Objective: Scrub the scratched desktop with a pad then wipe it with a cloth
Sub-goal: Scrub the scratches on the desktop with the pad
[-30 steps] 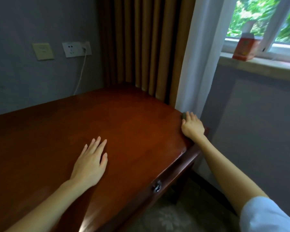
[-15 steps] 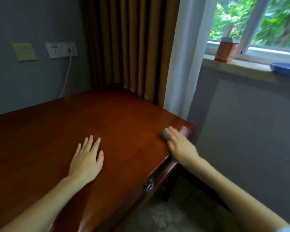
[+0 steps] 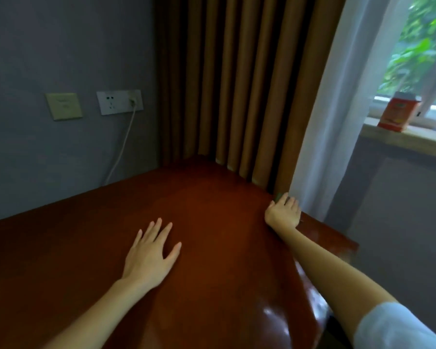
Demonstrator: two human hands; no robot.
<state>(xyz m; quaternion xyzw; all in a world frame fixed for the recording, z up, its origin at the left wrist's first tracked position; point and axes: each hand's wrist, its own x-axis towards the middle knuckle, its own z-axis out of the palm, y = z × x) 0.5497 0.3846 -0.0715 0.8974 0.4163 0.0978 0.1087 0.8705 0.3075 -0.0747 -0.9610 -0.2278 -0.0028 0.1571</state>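
Note:
A glossy red-brown wooden desktop (image 3: 212, 197) fills the lower half of the head view. My left hand (image 3: 151, 253) lies flat on it near the middle, fingers straight and spread. My right hand (image 3: 283, 211) presses a small green scrub pad (image 3: 278, 196) onto the desk's right side, close to the curtain. Only a sliver of the pad shows past the fingertips; the hand covers the rest. No cloth is in view.
Brown curtains (image 3: 237, 84) and a white sheer curtain (image 3: 332, 109) hang against the desk's far right corner. A wall socket (image 3: 120, 102) with a white cable sits on the grey wall behind. An orange carton (image 3: 398, 112) stands on the windowsill.
My right hand has slid the pad from the front right corner away from me toward the curtain. My left hand has stayed flat in place. The camera has swung.

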